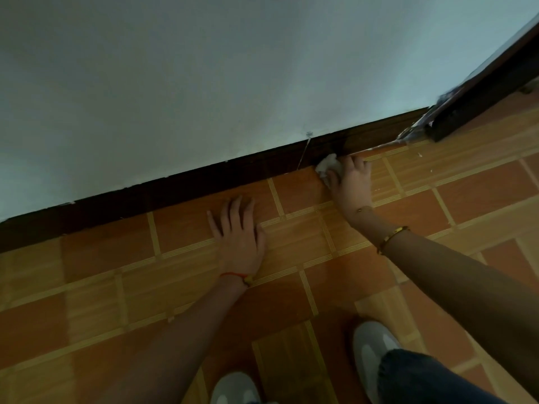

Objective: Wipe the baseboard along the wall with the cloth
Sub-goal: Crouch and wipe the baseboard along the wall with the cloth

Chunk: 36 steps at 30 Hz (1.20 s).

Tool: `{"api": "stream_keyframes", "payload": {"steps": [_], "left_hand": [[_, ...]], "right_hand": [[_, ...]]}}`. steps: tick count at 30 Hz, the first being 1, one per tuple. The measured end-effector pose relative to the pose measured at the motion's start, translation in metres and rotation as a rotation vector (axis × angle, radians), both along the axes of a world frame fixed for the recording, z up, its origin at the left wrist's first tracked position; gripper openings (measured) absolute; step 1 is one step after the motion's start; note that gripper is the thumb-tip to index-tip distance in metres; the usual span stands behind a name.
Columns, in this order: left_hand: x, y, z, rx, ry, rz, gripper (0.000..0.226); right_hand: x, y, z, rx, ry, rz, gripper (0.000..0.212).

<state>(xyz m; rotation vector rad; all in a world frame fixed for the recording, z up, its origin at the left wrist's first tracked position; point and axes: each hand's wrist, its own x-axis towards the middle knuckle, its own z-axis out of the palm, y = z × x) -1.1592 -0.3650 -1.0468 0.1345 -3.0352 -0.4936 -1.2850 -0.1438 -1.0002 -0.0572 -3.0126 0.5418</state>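
A dark brown baseboard (180, 188) runs along the foot of the pale wall, rising from lower left to upper right. My right hand (351, 185) holds a crumpled white cloth (328, 165) pressed against the baseboard's lower edge where it meets the floor. Most of the cloth is under my fingers. My left hand (237, 231) lies flat on the floor with fingers spread, a short way in front of the baseboard and holding nothing.
The floor is orange and tan tile (145, 287). A dark door frame (481, 97) with pale smears at its foot stands at the right end of the baseboard. A thin cord (304, 153) hangs across the baseboard. My grey shoes (373, 351) are at the bottom.
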Motion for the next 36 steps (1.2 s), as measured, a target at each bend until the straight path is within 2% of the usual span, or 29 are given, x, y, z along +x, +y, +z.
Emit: {"api": "stream_keyframes", "payload": {"steps": [5, 8, 10, 14, 16, 18, 22, 26, 31, 36], "left_hand": [[0.000, 0.001, -0.001, -0.034, 0.027, 0.007, 0.052], [0.000, 0.001, -0.001, -0.041, 0.032, 0.000, 0.052], [0.000, 0.001, 0.000, -0.044, 0.021, -0.002, 0.052], [-0.001, 0.004, 0.003, -0.057, 0.000, 0.011, 0.053], [-0.002, 0.006, 0.007, -0.036, -0.010, 0.021, 0.054], [-0.001, 0.006, 0.011, -0.003, -0.021, 0.032, 0.055], [0.008, 0.006, 0.020, 0.006, -0.067, 0.033, 0.058], [0.015, 0.005, 0.028, -0.025, -0.089, 0.023, 0.058], [0.017, 0.023, 0.040, 0.009, -0.099, 0.106, 0.056], [0.019, 0.040, 0.040, 0.024, -0.057, 0.057, 0.052]], "right_hand": [[0.005, -0.008, -0.004, -0.066, -0.010, 0.209, 0.034], [-0.002, 0.006, -0.002, -0.107, -0.015, 0.239, 0.033], [-0.010, 0.024, -0.003, -0.109, 0.001, 0.175, 0.034], [-0.019, 0.051, -0.003, -0.143, -0.003, -0.087, 0.039], [-0.018, 0.042, 0.000, -0.174, -0.002, -0.122, 0.039], [-0.009, 0.023, 0.001, -0.233, -0.002, -0.050, 0.037], [0.011, -0.016, -0.005, -0.315, -0.024, 0.239, 0.034], [0.004, -0.014, -0.006, -0.329, -0.018, 0.260, 0.031], [-0.011, 0.031, -0.006, -0.306, 0.031, 0.087, 0.034], [-0.025, 0.064, -0.001, -0.276, 0.055, -0.151, 0.035]]}}
